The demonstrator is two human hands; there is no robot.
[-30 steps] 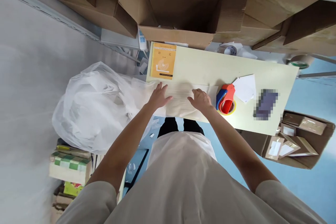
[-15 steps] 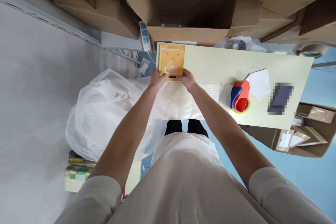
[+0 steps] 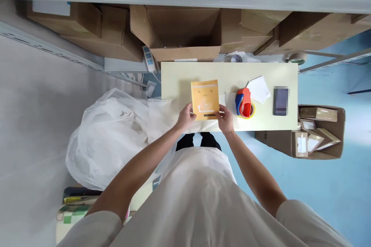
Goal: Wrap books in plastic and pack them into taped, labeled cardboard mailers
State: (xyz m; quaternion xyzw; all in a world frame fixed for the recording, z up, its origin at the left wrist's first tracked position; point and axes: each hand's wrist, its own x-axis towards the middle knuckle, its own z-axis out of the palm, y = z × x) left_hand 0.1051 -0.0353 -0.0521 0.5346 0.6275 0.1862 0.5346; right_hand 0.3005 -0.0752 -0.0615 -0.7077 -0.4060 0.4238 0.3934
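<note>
A yellow-orange book (image 3: 205,98) with printed characters on its cover is held between my two hands, over the near part of the table (image 3: 179,75). My left hand (image 3: 187,116) grips its lower left edge, thumb on the front. On the lower right edge, my right hand (image 3: 225,117) is closed in the same way. Beneath the book and hands lies a sheet of white wrapping (image 3: 171,115), partly hidden, which runs left into a large bunched heap of translucent white plastic (image 3: 107,135).
Right of the book stand a red-and-blue tape dispenser (image 3: 245,102), white papers (image 3: 259,88) and a dark phone-like object (image 3: 280,101). An open carton (image 3: 185,53) and a power strip (image 3: 148,60) sit behind the table. Small parcels fill a floor box (image 3: 342,135) at right.
Both hands have drawn the book off the table's far left part, nearer to me and to the right; it now looks raised and slightly tilted. The camera view has shifted too.
</note>
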